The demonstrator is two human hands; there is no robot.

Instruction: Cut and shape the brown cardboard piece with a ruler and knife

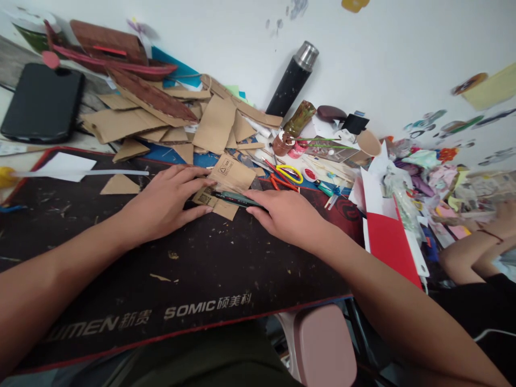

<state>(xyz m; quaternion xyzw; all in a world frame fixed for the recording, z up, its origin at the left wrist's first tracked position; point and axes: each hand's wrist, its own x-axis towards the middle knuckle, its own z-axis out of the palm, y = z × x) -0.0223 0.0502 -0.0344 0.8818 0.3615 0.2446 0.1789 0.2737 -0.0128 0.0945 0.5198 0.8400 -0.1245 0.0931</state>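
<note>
My left hand (169,199) lies on the dark desk mat with its fingers stretched out and spread. Its fingertips press on a printed piece of brown cardboard (231,174), and the thumb reaches a smaller cardboard piece (224,209) on the near side. In my closed right hand (290,215) is a slim dark green and black utility knife (234,199), held low across the cardboard and pointing left. The knife's tip is near my left fingers, and its blade is too blurred to make out.
Cardboard scraps (133,121) are heaped behind my hands. Yellow-handled scissors (289,173), a black thermos (292,80) and a red box (389,242) stand or lie to the right. A black case (42,102) is at the far left. Another person's arm (471,250) shows at the right edge.
</note>
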